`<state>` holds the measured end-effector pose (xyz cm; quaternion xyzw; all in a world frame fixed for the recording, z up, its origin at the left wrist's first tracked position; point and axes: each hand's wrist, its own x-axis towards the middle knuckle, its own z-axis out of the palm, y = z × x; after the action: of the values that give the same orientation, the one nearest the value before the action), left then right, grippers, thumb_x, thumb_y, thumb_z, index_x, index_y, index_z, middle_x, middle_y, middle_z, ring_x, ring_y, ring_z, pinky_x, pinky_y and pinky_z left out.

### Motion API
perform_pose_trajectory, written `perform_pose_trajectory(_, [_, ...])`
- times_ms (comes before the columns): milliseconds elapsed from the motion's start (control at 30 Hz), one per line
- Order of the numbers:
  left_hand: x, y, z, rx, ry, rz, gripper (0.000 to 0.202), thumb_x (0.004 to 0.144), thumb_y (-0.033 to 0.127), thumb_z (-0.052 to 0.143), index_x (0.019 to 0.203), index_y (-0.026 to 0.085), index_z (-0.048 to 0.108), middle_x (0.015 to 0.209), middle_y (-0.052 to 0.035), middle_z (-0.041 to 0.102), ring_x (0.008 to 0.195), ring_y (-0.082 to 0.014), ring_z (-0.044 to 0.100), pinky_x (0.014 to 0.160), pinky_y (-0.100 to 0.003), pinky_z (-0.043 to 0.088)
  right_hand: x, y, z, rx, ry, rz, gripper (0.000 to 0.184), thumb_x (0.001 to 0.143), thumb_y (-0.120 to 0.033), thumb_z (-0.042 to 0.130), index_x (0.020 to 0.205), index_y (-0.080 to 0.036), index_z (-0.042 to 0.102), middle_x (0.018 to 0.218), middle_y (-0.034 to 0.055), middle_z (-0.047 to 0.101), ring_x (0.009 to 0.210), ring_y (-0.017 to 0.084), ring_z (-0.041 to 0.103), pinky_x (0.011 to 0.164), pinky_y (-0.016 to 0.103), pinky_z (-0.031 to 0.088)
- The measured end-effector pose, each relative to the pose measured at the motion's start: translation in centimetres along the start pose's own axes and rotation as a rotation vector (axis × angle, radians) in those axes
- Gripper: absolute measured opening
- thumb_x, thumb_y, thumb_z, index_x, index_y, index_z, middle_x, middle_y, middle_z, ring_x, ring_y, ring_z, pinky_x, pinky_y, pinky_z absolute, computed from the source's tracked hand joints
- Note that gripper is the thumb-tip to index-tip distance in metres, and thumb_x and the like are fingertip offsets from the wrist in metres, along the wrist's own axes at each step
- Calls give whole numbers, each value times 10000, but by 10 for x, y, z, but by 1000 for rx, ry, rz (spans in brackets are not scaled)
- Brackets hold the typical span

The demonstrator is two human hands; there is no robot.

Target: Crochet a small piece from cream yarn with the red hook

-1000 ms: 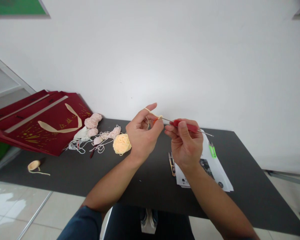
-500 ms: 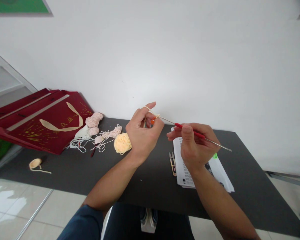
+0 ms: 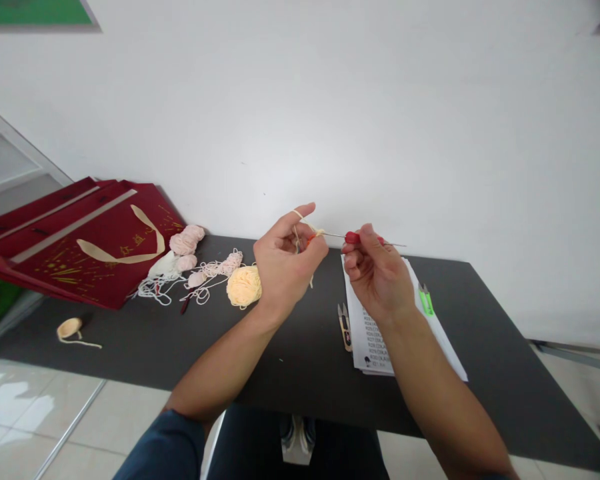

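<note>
My right hand point(image 3: 380, 270) pinches the red handle of a crochet hook point(image 3: 353, 237), whose thin metal shaft points left. At its tip sits a small piece of cream crochet work point(image 3: 319, 233), gripped between the thumb and fingers of my left hand point(image 3: 290, 257). Cream yarn point(image 3: 300, 215) loops over the raised left index finger. Something small and orange shows by the left fingertips; the fingers partly hide it and the work. Behind my left wrist a pale yellow yarn ball point(image 3: 244, 287) lies on the table.
On the dark table point(image 3: 300, 380), papers point(image 3: 433, 337) lie under my right forearm, with thread snips point(image 3: 345, 328) beside them and green-handled snips point(image 3: 425, 300) on top. Pink yarn balls point(image 3: 187, 240) rest against red gift bags point(image 3: 105, 240). A small cream crocheted cup point(image 3: 70, 328) sits far left.
My right hand has turned and moved slightly left and up, bringing the hook closer to level. The left hand holds nearly the same place, its index finger still raised.
</note>
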<state>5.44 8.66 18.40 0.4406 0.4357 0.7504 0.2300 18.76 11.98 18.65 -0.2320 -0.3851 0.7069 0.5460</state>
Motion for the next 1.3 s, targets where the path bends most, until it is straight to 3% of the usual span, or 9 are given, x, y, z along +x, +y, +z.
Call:
perform_pose_trajectory(333, [0, -2, 2, -44, 18, -32, 430, 765, 153, 756, 1188, 229, 764, 728, 40, 659, 633, -82, 551, 622, -229, 470, -2, 9, 2, 26, 71, -108, 260, 851, -433, 822, 823, -188, 741, 687, -25, 797, 477, 84, 711, 382, 113, 524])
perform_pose_trajectory(567, [6, 0, 5, -278, 102, -173, 434, 720, 122, 789, 1144, 209, 759, 658, 81, 582, 557, -42, 501, 608, -215, 430, -9, 25, 7, 105, 0, -31, 253, 919, -458, 749, 919, -205, 757, 814, -17, 838, 663, 99, 799, 599, 137, 661])
perform_pose_trajectory(667, [7, 2, 6, -353, 118, -212, 436, 697, 94, 789, 1120, 192, 755, 626, 94, 548, 549, -33, 486, 609, -203, 426, -14, 29, 9, 125, -17, -67, 178, 902, -386, 780, 988, -232, 763, 879, -26, 851, 733, 113, 820, 648, 161, 682])
perform_pose_trajectory(767, [6, 2, 7, -371, 123, -221, 450, 689, 83, 787, 1126, 187, 753, 634, 96, 558, 546, -25, 479, 603, -191, 422, -18, 30, 11, 99, -39, -168, 216, 876, -342, 811, 1070, -262, 763, 917, -32, 856, 750, 125, 827, 645, 179, 688])
perform_pose_trajectory(1033, [5, -9, 5, -176, 144, -115, 435, 746, 132, 781, 1170, 230, 765, 697, 69, 620, 615, -54, 548, 635, -204, 455, -24, 36, 11, -214, 57, -403, 172, 925, -324, 759, 1070, -232, 778, 894, 28, 845, 717, 191, 827, 662, 323, 722])
perform_pose_trajectory(1167, [5, -10, 4, -35, 125, -64, 429, 773, 155, 767, 1196, 227, 760, 704, 61, 634, 622, -69, 546, 635, -215, 461, -26, 35, 15, -409, 159, -487, 186, 944, -357, 728, 1046, -214, 790, 866, 34, 831, 661, 182, 805, 580, 302, 688])
perform_pose_trajectory(1300, [2, -10, 4, 98, 99, 14, 424, 790, 132, 727, 1205, 214, 754, 723, 52, 642, 623, -75, 531, 659, -227, 476, -27, 27, 15, -551, 182, -591, 157, 958, -320, 708, 1070, -230, 772, 909, 28, 831, 657, 151, 782, 588, 273, 653])
